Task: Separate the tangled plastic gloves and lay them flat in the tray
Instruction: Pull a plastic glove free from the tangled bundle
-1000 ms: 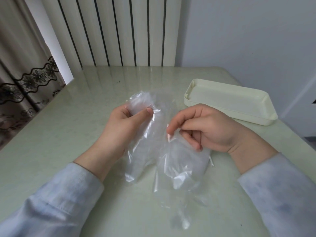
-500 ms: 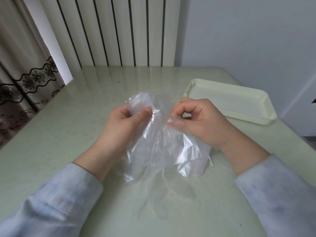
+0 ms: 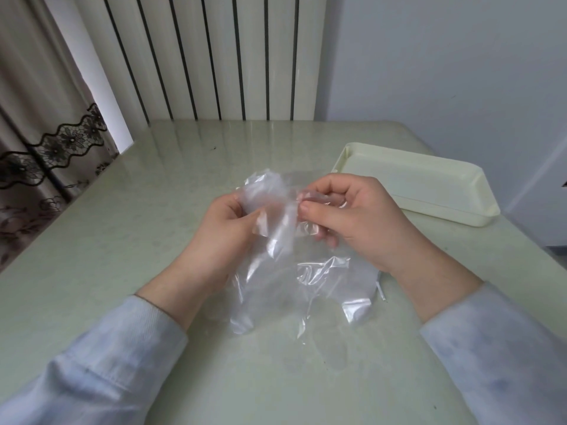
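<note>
Currently, the tangled gloves [image 3: 276,265], held over the table [image 3: 122,240] near the tray [image 3: 414,182], are pinched at the top by the left hand [image 3: 221,237] and right hand [image 3: 352,222]; separation is judged in hand, and a gentle pull apart is called for next.

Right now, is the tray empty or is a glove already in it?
Empty, it seems: the tray shows only its bare cream floor. The gloves are bunched between the left hand and right hand.
</note>
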### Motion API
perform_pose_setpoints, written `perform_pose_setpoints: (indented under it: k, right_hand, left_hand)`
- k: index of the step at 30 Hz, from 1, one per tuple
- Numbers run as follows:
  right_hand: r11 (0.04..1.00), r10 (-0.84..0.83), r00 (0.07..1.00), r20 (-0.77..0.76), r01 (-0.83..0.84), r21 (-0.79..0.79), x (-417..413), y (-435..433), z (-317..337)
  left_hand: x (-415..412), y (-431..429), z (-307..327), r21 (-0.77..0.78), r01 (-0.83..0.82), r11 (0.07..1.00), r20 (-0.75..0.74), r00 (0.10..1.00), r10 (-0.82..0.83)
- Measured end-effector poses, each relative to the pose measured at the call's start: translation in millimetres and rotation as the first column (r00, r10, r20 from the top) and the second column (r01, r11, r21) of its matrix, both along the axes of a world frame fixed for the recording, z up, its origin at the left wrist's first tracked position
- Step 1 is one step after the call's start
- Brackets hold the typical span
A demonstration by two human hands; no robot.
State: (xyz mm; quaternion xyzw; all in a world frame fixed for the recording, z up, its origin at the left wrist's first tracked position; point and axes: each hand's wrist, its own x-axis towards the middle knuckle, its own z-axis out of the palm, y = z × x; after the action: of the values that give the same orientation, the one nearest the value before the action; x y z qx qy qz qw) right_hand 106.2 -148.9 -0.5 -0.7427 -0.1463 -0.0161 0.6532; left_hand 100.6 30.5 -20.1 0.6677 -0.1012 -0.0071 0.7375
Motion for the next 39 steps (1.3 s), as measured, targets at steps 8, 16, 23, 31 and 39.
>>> perform_pose_setpoints:
  k: [8, 16, 23, 31, 39]
  right_hand:
    - [0.988, -0.138, 0.982, 0.132, 0.145, -0.045, 2.9, 2.4, -0.5]
    - [0.971, -0.241, 0.97, 0.01, 0.241, 0.004, 6.2, 3.1, -5.9]
    - [0.968, -0.228, 0.972, 0.055, 0.233, -0.093, 6.1, 2.3, -7.8]
    - [0.989, -0.146, 0.989, -0.009, 0.145, -0.035, 4.2, 6.8, -6.0]
    - [0.982, -0.185, 0.982, -0.023, 0.184, -0.053, 0.4, 6.7, -2.5]
  left_hand:
    - [-0.6, 4.2, 0.4, 0.072, 0.02, 0.997, 0.064, 0.998, -0.025]
    - [-0.1, 3.0, 3.2, 0.08, -0.038, 0.996, -0.018, 0.999, 0.04]
    - [-0.5, 2.6, 2.2, 0.044, -0.009, 0.999, -0.034, 0.999, 0.01]
    - [-3.0, 2.5, 3.4, -0.006, 0.066, 0.998, -0.031, 0.997, -0.066]
    - [-2.9, 3.3, 2.4, -0.042, 0.144, 0.989, -0.02, 0.989, -0.145]
